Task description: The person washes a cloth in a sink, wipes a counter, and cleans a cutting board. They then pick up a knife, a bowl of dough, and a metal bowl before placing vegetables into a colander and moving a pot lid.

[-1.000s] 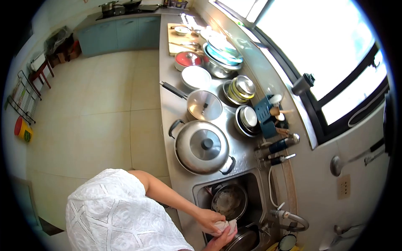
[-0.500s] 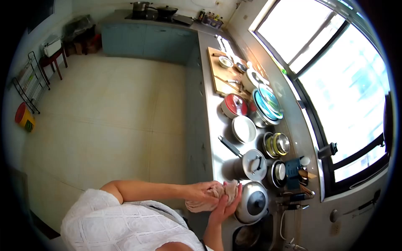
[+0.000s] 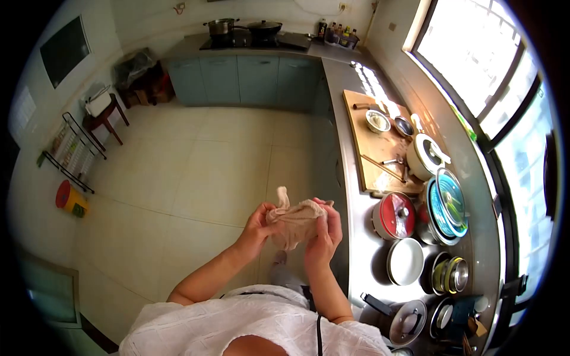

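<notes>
Where the two hands meet in front of the body, we find the cloth (image 3: 295, 223) suspended between them, bunched and creased, one end standing up from its top left. We record the left hand (image 3: 256, 225) as closed, gripping the cloth's left edge between thumb and fingers. We record the right hand (image 3: 323, 232) as likewise closed, its fingers curled on the cloth's right edge. Below the cloth we see a foot (image 3: 279, 258) on the floor (image 3: 196, 178).

We note that the floor spreads to the left of both hands and beyond them. To the right, the long edge of the counter (image 3: 363, 252) runs near the right hand and bounds the room on that side. Nearest on it we list the pan (image 3: 407, 324), lidded, its black handle (image 3: 376, 304) pointing toward that edge. Next come the white dish (image 3: 406, 261), a stack of bowls (image 3: 456, 275) and the red-lidded pot (image 3: 394, 217), with blue baskets (image 3: 445, 209) beside it.

Farther along we observe the board (image 3: 369, 145) bearing a small bowl (image 3: 377, 121). Across the floor to the left stand the bucket (image 3: 70, 199), a wire rack (image 3: 74, 155) and a stool (image 3: 102, 123). At the far wall we log the stove (image 3: 240, 41), with a pot (image 3: 221, 27) and a wok (image 3: 264, 27) on it, and bottles (image 3: 341, 35) to its right.
</notes>
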Motion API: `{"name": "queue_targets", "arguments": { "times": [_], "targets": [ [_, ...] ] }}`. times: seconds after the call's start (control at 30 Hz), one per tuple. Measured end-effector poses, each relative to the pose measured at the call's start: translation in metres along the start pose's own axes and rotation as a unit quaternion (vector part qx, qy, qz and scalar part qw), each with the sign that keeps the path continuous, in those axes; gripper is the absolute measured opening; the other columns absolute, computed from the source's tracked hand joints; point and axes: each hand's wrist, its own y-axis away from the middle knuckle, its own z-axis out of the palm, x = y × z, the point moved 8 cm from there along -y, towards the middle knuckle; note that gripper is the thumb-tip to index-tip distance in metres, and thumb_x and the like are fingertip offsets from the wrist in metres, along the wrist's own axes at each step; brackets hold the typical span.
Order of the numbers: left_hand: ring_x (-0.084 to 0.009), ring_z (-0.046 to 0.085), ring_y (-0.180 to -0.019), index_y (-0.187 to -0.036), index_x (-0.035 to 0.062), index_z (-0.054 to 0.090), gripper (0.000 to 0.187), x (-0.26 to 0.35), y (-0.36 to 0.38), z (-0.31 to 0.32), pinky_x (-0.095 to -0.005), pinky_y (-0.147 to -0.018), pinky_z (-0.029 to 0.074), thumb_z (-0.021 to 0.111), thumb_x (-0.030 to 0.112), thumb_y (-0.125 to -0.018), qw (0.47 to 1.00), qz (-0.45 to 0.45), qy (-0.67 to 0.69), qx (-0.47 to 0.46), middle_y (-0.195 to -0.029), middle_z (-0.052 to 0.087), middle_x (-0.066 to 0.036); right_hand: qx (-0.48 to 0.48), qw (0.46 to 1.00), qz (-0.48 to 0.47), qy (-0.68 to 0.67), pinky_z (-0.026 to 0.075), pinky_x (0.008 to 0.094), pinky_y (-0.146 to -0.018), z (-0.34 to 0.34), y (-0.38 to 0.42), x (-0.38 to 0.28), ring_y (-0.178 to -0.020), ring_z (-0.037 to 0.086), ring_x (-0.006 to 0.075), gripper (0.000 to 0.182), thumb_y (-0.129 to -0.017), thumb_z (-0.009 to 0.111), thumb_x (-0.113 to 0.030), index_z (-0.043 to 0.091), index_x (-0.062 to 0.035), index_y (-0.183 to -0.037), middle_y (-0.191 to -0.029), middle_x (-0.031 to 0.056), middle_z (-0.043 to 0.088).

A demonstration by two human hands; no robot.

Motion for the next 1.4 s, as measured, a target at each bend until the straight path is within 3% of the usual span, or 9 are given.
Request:
{"name": "queue_targets", "arguments": {
  "times": [0.33,0.47,0.57,0.7,0.83,0.93,1.13,1.23,1.4],
  "targets": [
    [-0.009,0.048,-0.086,-0.095,0.0063,0.04,0.031,0.055,-0.179,-0.057,-0.0235,-0.078,0.038,0.061,0.019,-0.076,0.999,-0.004,0.03,0.014,-0.094,0.048,-0.002,-0.119,0.989,0.085,-0.001,0.035,0.0247,-0.081,0.061,-0.188,0.103,-0.089,0.048,0.0136,0.015,-0.083,0.047,-0.01,0.053,0.0009,-0.092,-0.094,0.007,0.053],
    [-0.0075,0.048,-0.083,-0.095,0.0059,0.04,0.029,0.051,-0.269,-0.089,-0.0214,-0.07,0.042,0.06,0.007,-0.073,0.987,-0.03,-0.154,0.045,-0.091,0.048,-0.001,-0.206,0.975,0.065,0.046,0.033,0.0286,-0.087,0.087,-0.252,0.145,-0.101,0.045,0.0196,0.015,-0.082,0.047,-0.006,0.055,0.0011,-0.093,-0.108,0.0134,0.047],
    [-0.0052,0.047,-0.076,-0.09,0.005,0.045,0.02,0.072,-0.349,-0.082,-0.0204,-0.068,0.04,0.059,0.008,-0.075,0.946,-0.006,-0.32,-0.061,-0.081,0.049,0.002,-0.212,0.974,0.035,0.069,0.033,0.0298,-0.088,0.102,-0.318,0.173,-0.104,0.044,0.0209,0.015,-0.081,0.048,-0.005,0.056,0.0007,-0.092,-0.115,0.0149,0.043],
    [-0.0047,0.046,-0.075,-0.085,0.0055,0.049,0.012,0.101,-0.447,-0.067,-0.0205,-0.066,0.039,0.05,0.017,-0.083,0.938,-0.054,-0.308,-0.151,-0.082,0.049,0.002,-0.098,0.988,-0.041,0.116,0.036,0.0308,-0.086,0.093,-0.428,0.168,-0.101,0.046,0.0198,0.015,-0.081,0.047,-0.004,0.057,0.0003,-0.091,-0.118,0.0135,0.042],
    [-0.0072,0.049,-0.081,-0.087,0.0069,0.049,0.012,0.118,-0.548,-0.077,-0.0231,-0.073,0.041,0.047,0.018,-0.084,0.979,-0.077,-0.084,-0.169,-0.088,0.052,0.001,0.178,0.972,-0.001,-0.151,0.039,0.032,-0.085,0.007,-0.51,0.187,-0.095,0.05,0.0187,0.018,-0.087,0.04,-0.012,0.048,0.0,-0.097,-0.099,0.0109,0.054],
    [-0.0114,0.05,-0.09,-0.092,0.0087,0.05,0.016,0.144,-0.619,-0.064,-0.0278,-0.08,0.041,0.046,0.023,-0.085,0.995,-0.066,0.041,-0.059,-0.095,0.053,-0.001,0.221,0.951,-0.014,-0.215,0.039,0.0363,-0.086,-0.054,-0.553,0.212,-0.098,0.049,0.0212,0.021,-0.088,0.034,-0.015,0.043,-0.0024,-0.102,-0.104,0.0102,0.05],
    [-0.018,0.049,-0.098,-0.104,0.0083,0.047,0.029,0.141,-0.749,-0.047,-0.0337,-0.086,0.04,0.047,0.029,-0.083,0.983,-0.087,0.109,-0.115,-0.106,0.051,-0.005,0.264,0.919,0.159,-0.245,0.036,0.0393,-0.089,-0.087,-0.63,0.319,-0.099,0.047,0.0273,0.037,-0.087,0.031,-0.029,0.042,0.0012,-0.106,-0.105,0.0165,0.049],
    [-0.0186,0.049,-0.098,-0.106,0.007,0.044,0.034,0.144,-0.807,-0.017,-0.0347,-0.086,0.041,0.048,0.03,-0.082,0.979,-0.133,0.083,-0.129,-0.107,0.05,-0.007,0.184,0.852,0.276,-0.406,0.034,0.0473,-0.088,-0.071,-0.673,0.393,-0.1,0.046,0.0322,0.048,-0.079,0.042,-0.052,0.054,-0.0053,-0.085,-0.102,0.021,0.052],
    [-0.0171,0.051,-0.093,-0.103,0.0048,0.045,0.034,0.131,-0.895,0.022,-0.0323,-0.082,0.043,0.052,0.029,-0.079,0.968,-0.18,0.08,-0.158,-0.102,0.051,-0.008,0.067,0.803,0.416,-0.421,0.027,0.0452,-0.095,0.003,-0.746,0.42,-0.114,0.035,0.029,0.066,-0.077,0.04,-0.056,0.036,-0.0065,-0.12,-0.121,0.0144,0.04]
  ]
}}
